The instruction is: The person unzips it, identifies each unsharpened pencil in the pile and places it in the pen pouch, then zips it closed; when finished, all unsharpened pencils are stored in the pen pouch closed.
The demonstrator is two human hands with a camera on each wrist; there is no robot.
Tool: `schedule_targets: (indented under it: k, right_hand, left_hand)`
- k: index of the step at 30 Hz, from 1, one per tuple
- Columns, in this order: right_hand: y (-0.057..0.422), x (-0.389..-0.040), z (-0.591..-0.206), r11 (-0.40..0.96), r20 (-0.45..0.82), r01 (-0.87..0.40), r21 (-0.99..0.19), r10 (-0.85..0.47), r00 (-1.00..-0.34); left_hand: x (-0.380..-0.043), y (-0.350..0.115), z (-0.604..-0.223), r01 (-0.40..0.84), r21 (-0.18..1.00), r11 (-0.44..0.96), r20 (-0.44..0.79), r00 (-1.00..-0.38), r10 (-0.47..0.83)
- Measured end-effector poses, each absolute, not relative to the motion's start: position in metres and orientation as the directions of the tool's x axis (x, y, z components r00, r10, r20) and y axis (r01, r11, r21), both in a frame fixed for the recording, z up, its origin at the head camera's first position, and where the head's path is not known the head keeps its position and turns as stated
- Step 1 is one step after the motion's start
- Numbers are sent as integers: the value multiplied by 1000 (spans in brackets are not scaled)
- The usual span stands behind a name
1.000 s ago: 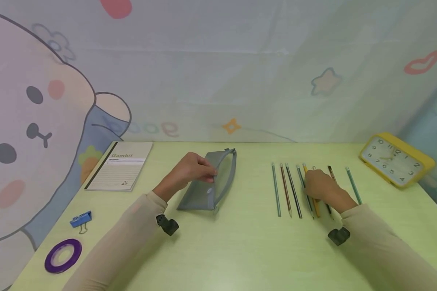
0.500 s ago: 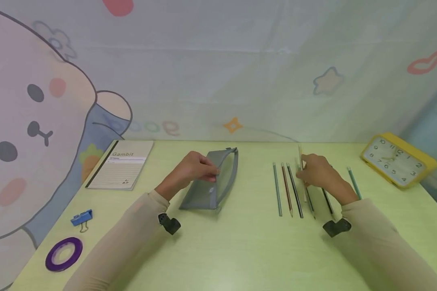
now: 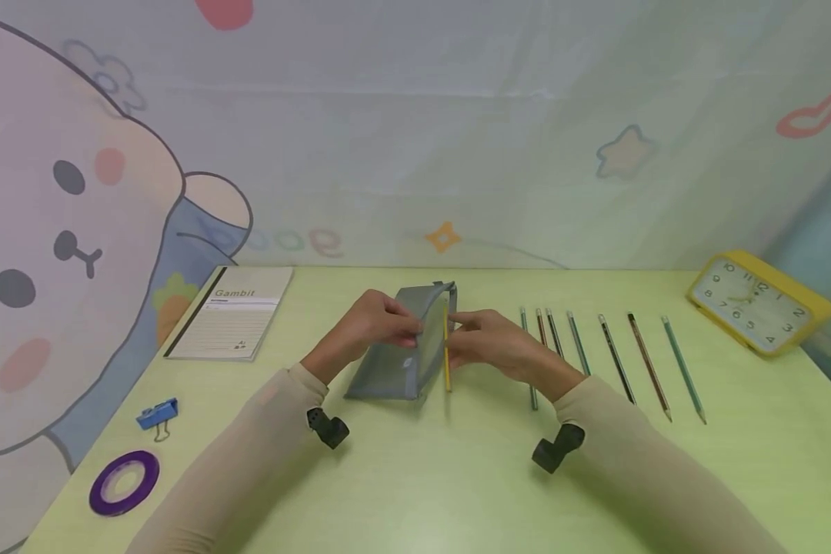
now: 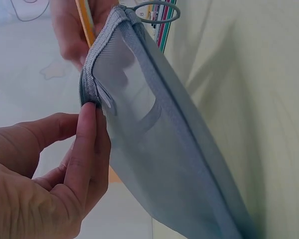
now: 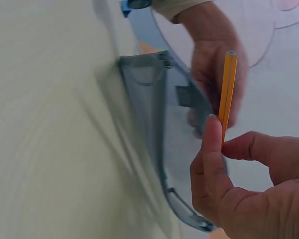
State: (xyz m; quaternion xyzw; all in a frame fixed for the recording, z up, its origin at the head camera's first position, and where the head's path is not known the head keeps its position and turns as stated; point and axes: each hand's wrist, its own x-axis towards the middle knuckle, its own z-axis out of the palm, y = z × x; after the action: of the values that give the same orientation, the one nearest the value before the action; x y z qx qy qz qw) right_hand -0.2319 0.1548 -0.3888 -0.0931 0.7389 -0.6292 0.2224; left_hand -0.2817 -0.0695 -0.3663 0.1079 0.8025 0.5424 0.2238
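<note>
A grey translucent zippered pencil case (image 3: 384,373) stands mid-table with its zipped mouth spread apart. My left hand (image 3: 382,322) pinches one edge of that mouth between thumb and fingers, shown closely in the left wrist view beside the case's mesh side (image 4: 154,164). Right at the opening, my right hand (image 3: 495,344) holds a yellow pencil (image 3: 448,362) between thumb and fingertips. In the right wrist view the pencil (image 5: 228,87) points up past the case's rim, its lower part hidden by the fingers.
Several pencils lie in a row to the right, among them a green one (image 3: 683,369) and a brown one (image 3: 649,365). A yellow clock (image 3: 758,304) stands behind them. At left are a notebook (image 3: 228,313), a blue binder clip (image 3: 157,414) and a purple tape roll (image 3: 104,492).
My right hand has picked the yellow pencil out of the row and carried it left to the case's mouth. The left hand keeps its pinch on the case, barely moving.
</note>
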Motion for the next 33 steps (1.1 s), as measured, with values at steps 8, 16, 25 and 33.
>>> schedule_targets:
  k: [8,16,25,33]
  right_hand:
    - [128,-251,-403,215,-202,132,-968,-349,-915]
    - [130,-247,-394,361,-190,74,-930,-298,-935]
    - [207,-227,-359,726,-17,-136,-674,-199,-980]
    - [258,-215,-372,890,-111,-72,-450,-136,-984]
  left_hand:
    - [-284,-67,-370,-60,923,379,-234,-871,431]
    - [-282,-72,-367,-55,922,384,-230,-875,426]
    - [-283,-77,-366,-48,921,388,-222,-881,418]
    - [-282,-78,-366,-59,922,382,-229,-880,416]
